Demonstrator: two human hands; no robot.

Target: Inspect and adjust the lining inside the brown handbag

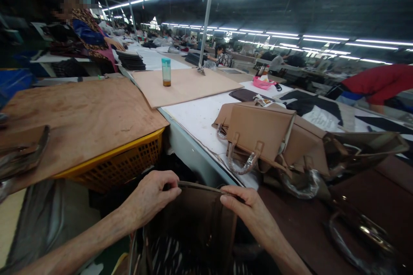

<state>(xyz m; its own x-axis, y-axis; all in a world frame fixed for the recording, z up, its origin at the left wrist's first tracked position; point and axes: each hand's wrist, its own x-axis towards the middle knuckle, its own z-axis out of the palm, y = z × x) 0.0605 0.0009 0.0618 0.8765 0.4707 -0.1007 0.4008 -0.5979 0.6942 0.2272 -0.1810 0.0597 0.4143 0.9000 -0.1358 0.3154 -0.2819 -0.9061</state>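
Pinched the upper edge of a dark brown bag piece (193,212) at its left end with the left hand (154,191), thumb and forefinger closed on it. Clamped the same edge farther right between thumb and fingers of the right hand (247,204). Held the bag piece between and below both hands, low in front of the body, just beside the edge of the white-topped table (190,114). Kept its lower part in shadow, too dark to make out.

Had a yellow crate (129,159) beyond the left hand, under a wooden board (80,111). Had tan bags (258,129) with wrapped handles heaped on the table beyond the right hand, and a dark maroon bag (377,197) to their near right. Saw a teal-capped bottle (166,73) upright on a pale board (196,84) farther off.
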